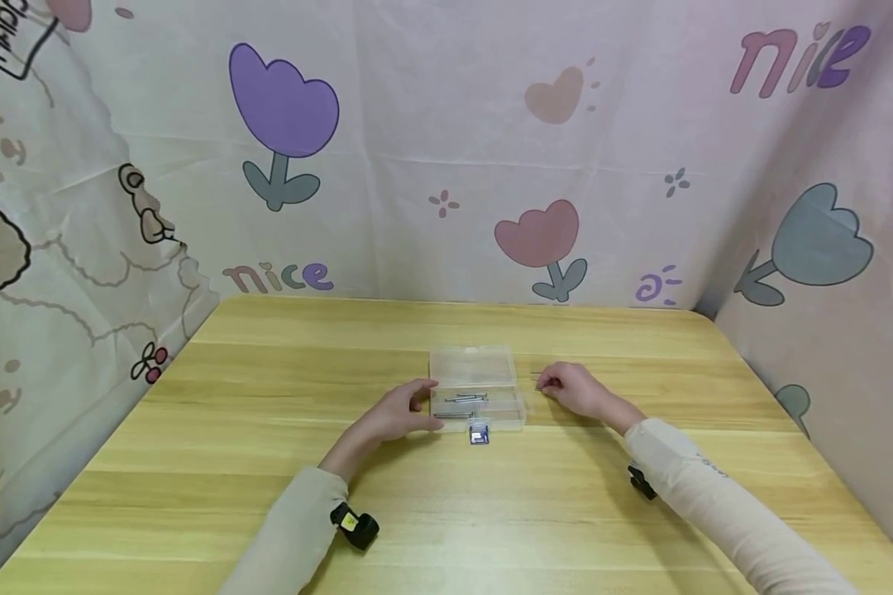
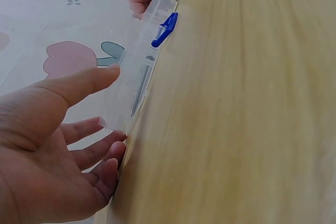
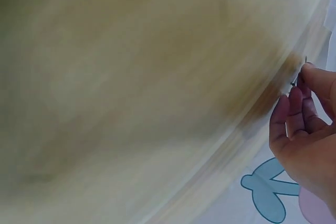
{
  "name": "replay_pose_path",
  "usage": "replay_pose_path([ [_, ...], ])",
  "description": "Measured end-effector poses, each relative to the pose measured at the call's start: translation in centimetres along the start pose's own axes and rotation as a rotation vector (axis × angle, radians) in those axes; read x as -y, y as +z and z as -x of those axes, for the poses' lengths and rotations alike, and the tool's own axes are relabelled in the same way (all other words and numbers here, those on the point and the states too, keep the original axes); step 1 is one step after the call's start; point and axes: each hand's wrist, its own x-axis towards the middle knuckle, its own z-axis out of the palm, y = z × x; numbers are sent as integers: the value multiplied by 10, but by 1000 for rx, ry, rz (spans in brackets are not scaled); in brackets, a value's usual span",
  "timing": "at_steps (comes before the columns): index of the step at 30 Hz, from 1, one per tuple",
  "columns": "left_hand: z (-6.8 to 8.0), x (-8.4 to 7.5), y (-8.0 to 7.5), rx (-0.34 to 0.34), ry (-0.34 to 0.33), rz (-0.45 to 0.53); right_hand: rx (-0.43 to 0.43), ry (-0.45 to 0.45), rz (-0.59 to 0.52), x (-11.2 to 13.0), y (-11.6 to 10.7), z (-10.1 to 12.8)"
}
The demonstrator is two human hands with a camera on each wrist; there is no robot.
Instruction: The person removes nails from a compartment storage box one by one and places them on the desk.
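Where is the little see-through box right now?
In the head view, the clear box sits mid-table, between the left hand touching its side and the right hand.

Left hand [image 2: 47, 150] rests open against the clear plastic box [image 2: 134, 72] — nails [image 2: 140, 92] inside, blue latch [image 2: 165, 29] — on the wooden table [image 2: 241, 108].
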Motion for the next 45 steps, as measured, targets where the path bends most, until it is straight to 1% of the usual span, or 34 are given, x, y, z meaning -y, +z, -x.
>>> replay_pose_path([
  [8, -2, 5, 1, -2, 13, -3, -8, -7, 11, -1, 2, -2],
  [22, 0, 2, 1, -6, 15, -11, -3, -8, 13, 0, 2, -4],
  [33, 0, 1, 1, 7, 15, -2, 0, -9, 5, -1, 2, -5],
  [40, 0, 2, 0, 4, 23, -14, 5, 17, -3, 0, 0, -4],
  [45, 0, 2, 1, -7, 14, -11, -5, 40, -25, 1, -3, -2],
])
